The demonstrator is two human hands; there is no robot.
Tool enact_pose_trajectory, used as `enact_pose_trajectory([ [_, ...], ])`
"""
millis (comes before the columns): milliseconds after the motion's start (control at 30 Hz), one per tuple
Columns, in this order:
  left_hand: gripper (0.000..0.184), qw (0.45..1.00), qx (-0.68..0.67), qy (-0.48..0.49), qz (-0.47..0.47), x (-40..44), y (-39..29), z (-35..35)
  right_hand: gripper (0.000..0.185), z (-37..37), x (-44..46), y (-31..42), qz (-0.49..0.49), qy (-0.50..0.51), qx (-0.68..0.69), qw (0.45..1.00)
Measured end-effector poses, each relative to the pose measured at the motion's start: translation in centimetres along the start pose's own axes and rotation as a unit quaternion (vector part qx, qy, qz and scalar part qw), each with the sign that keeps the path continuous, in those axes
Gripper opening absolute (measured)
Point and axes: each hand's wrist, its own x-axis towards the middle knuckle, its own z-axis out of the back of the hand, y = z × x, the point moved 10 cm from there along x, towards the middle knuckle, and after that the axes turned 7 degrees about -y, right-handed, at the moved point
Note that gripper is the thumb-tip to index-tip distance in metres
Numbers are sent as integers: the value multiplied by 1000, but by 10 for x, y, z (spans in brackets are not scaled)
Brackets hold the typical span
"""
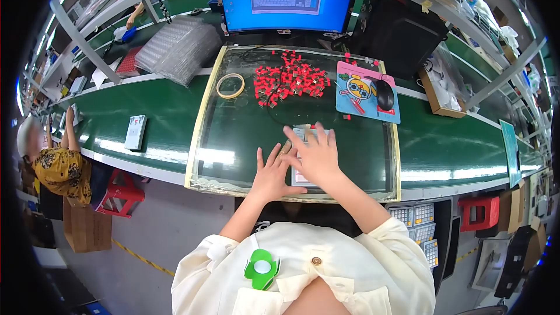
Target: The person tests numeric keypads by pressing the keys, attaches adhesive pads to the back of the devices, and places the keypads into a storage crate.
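Note:
My left hand [272, 176] has its fingers spread at the left side of a flat, light-coloured rectangular item [301, 179] near the front edge of the mat. Over the upper part of that item lies my right hand [315, 154], fingers apart, covering much of it. The hands are close together, and the right fingers are slightly blurred. Small red and metallic pieces [289, 81] are heaped behind the hands, and a small red piece shows just beyond the right fingertips. A roll of tape [230, 86] rests on the left of the mat.
At the back stands a monitor [287, 1]. A black mouse [385, 94] sits on a colourful mouse pad [352, 108]. Stacked clear trays [178, 46] and a white device [135, 132] are on the left. Another person [61, 169] sits at the far left. Keypads [424, 214] are below right.

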Motion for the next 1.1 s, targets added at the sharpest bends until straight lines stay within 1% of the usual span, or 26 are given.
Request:
enact_pose_trajectory([
  [67, 105, 999, -13, 25, 18, 3, -2, 4, 72, -8, 1, 0, 4, -36, -95, 995],
  [167, 106, 999, 38, -25, -10, -1, 8, -10, 69, 4, -49, 46, 55, 92, -27, 994],
  [200, 108, 999, 35, -17, -7, 0, 6, -8, 69, 7, -44, 45, 27, 170, 21, 985],
  [267, 106, 1000, 7, -14, 1, -1, 4, -4, 70, 7, -31, 39, -31, 323, 117, 938],
  [300, 105, 1000, -7, -12, 5, -1, 3, -2, 70, 7, -6, 27, -11, 211, 72, 975],
  [333, 105, 1000, -3, -2, 5, -1, 2, 0, 70, -7, 13, 13, 11, 95, 24, 995],
  [367, 104, 1000, 1, 8, 6, 0, 0, 1, 70, -7, 19, 7, 32, -23, -23, 999],
  [400, 104, 1000, 5, 18, 6, -1, -1, 1, 70, -18, 12, 9, 37, -7, -38, 999],
  [467, 104, 999, 32, -2, -10, -2, 5, -8, 69, -32, -9, 20, 49, 24, -68, 996],
  [500, 104, 999, 43, -11, -16, -4, 7, -11, 68, -27, -24, 32, 58, 68, -50, 995],
  [567, 103, 1000, 20, -6, -4, -3, 5, -6, 66, 3, -45, 56, 75, 155, -17, 985],
  [667, 102, 1000, 11, 16, 10, 0, 2, -4, 65, 12, -41, 44, 34, 229, 96, 968],
  [700, 102, 999, 13, 26, 14, 0, 2, -5, 63, 16, -30, 29, -41, 264, 145, 953],
  [733, 105, 1000, 15, 0, -6, 0, 2, -2, 62, 23, -18, 16, -36, 144, 129, 980],
  [767, 106, 1000, 11, 8, 0, -3, 4, -6, 62, 28, -16, 2, -31, 23, 111, 993],
  [833, 109, 1000, 1, 21, 12, 0, -2, 3, 57, 26, -13, -17, -37, -50, 18, 998],
  [867, 112, 1000, 3, 19, 10, 0, -4, 3, 56, -1, -22, -28, -66, 28, 9, 997],
  [967, 112, 1000, 5, 16, 6, 0, -3, 1, 55, -5, -22, -32, -64, -4, 43, 997],
  [1067, 117, 1000, 5, 17, -2, 0, -3, 0, 57, -8, -23, -33, -85, -4, 54, 995],
  [1100, 117, 999, -37, 23, -3, 0, 0, 0, 57, -10, -24, -31, -85, -4, 47, 995],
])
